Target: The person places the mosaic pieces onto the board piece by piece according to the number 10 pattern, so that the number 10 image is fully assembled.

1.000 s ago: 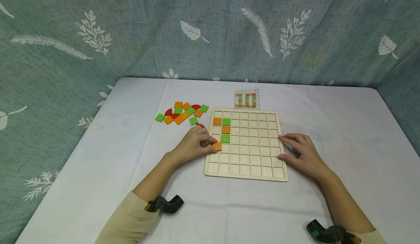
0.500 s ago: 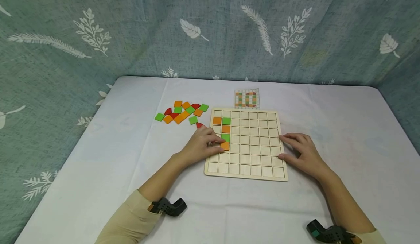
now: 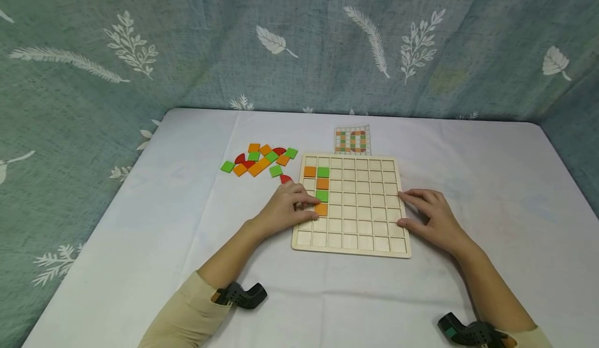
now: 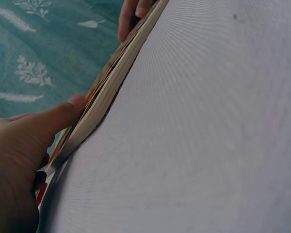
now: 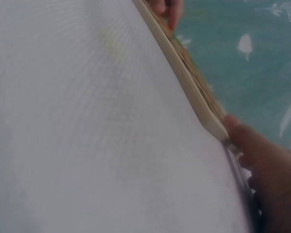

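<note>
A wooden grid board (image 3: 355,228) lies on the table, its left columns holding a few square tiles. My left hand (image 3: 286,205) reaches over its left edge and pinches an orange square tile (image 3: 321,209) between thumb and index finger, at a cell in the second column. Directly above that sit a green tile (image 3: 322,196), an orange tile (image 3: 322,183) and a green tile (image 3: 323,172). Another orange tile (image 3: 310,171) is in the first column. My right hand (image 3: 430,215) touches the board's right edge with relaxed thumb and fingertips; in the right wrist view the thumb (image 5: 237,128) rests on the rim.
Loose green, orange and red tiles (image 3: 254,156) lie scattered left of the board, some red ones quarter-round. A red piece (image 3: 285,179) lies near my left knuckles. Behind the board is a patterned card (image 3: 352,141). A leaf-print curtain (image 3: 318,67) hangs beyond the table.
My left hand has moved right with the orange tile, from the first column to the second, just below the lower green tile. The right hand has stayed at the board's edge.
</note>
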`<action>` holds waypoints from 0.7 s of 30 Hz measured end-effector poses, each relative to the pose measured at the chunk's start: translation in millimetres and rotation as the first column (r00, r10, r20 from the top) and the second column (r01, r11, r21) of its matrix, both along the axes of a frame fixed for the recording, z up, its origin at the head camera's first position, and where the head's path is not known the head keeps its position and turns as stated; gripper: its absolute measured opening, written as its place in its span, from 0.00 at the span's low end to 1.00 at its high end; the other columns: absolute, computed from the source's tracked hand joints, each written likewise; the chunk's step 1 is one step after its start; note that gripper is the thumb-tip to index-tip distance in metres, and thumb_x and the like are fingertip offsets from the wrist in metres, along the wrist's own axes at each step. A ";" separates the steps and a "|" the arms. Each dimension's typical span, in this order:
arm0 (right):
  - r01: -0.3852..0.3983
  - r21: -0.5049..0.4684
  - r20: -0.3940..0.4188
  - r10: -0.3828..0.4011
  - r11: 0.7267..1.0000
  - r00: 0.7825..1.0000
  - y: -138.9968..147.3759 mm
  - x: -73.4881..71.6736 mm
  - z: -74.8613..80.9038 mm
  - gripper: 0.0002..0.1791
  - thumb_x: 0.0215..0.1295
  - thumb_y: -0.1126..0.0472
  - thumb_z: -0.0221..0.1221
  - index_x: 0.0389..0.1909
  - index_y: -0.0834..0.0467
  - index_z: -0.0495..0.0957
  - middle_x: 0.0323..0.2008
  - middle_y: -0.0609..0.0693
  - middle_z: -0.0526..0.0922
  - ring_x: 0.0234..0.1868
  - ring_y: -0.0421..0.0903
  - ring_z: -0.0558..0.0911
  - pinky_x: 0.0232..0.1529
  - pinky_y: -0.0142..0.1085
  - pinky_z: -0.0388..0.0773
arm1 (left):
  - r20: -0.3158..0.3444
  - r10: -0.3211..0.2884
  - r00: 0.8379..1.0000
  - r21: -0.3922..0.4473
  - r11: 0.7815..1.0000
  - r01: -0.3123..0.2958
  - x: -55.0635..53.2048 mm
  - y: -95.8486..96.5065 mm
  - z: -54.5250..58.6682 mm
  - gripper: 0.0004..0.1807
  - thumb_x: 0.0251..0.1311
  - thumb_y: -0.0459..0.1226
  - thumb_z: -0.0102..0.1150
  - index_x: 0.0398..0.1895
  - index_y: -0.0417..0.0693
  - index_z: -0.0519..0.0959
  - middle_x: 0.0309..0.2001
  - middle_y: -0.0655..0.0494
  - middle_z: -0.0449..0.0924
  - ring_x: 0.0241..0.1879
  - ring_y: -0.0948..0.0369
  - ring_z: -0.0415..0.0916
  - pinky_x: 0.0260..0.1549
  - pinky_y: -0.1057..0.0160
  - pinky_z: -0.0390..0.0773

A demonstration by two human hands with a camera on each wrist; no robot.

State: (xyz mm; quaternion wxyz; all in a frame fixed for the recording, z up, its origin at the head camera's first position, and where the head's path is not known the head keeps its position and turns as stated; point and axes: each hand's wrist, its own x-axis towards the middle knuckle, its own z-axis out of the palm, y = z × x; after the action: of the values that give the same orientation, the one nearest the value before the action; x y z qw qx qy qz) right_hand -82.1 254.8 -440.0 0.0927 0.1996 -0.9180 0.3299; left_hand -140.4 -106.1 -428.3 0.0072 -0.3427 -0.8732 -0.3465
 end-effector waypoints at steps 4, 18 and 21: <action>0.000 0.000 0.011 -0.001 1.000 1.000 1.4 0.1 -0.3 0.33 0.51 0.55 0.69 0.59 0.60 0.74 0.55 0.59 0.72 0.58 0.59 0.63 0.53 0.56 0.57 | 0.042 -0.013 0.999 0.007 1.000 0.013 -4.2 -3.5 1.7 0.18 0.44 0.45 0.74 0.41 0.52 0.86 0.31 0.64 0.72 0.34 0.64 0.62 0.40 0.61 0.60; 0.003 -0.007 0.007 -0.003 1.000 1.000 0.9 0.2 -0.7 0.33 0.51 0.56 0.70 0.59 0.61 0.74 0.55 0.60 0.72 0.58 0.59 0.63 0.53 0.56 0.57 | 0.124 0.122 0.985 0.000 0.992 -0.123 -24.3 -30.9 23.3 0.20 0.47 0.43 0.72 0.46 0.53 0.84 0.35 0.59 0.72 0.42 0.61 0.62 0.40 0.60 0.64; -0.003 -0.007 0.003 0.003 1.000 1.000 0.4 0.4 0.4 0.33 0.51 0.56 0.69 0.59 0.61 0.74 0.54 0.60 0.72 0.58 0.60 0.63 0.53 0.57 0.57 | 0.153 0.152 0.977 -0.014 0.988 -0.151 -28.9 -40.6 24.3 0.20 0.48 0.44 0.72 0.47 0.53 0.84 0.36 0.58 0.72 0.43 0.61 0.62 0.40 0.59 0.66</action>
State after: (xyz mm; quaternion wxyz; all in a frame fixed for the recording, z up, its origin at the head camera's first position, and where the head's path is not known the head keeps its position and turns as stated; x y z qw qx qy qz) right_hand -81.7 255.2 -439.6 0.0914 0.1999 -0.9167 0.3336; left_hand -169.3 -146.7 -404.0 -0.0339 -0.2475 -0.8950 -0.3694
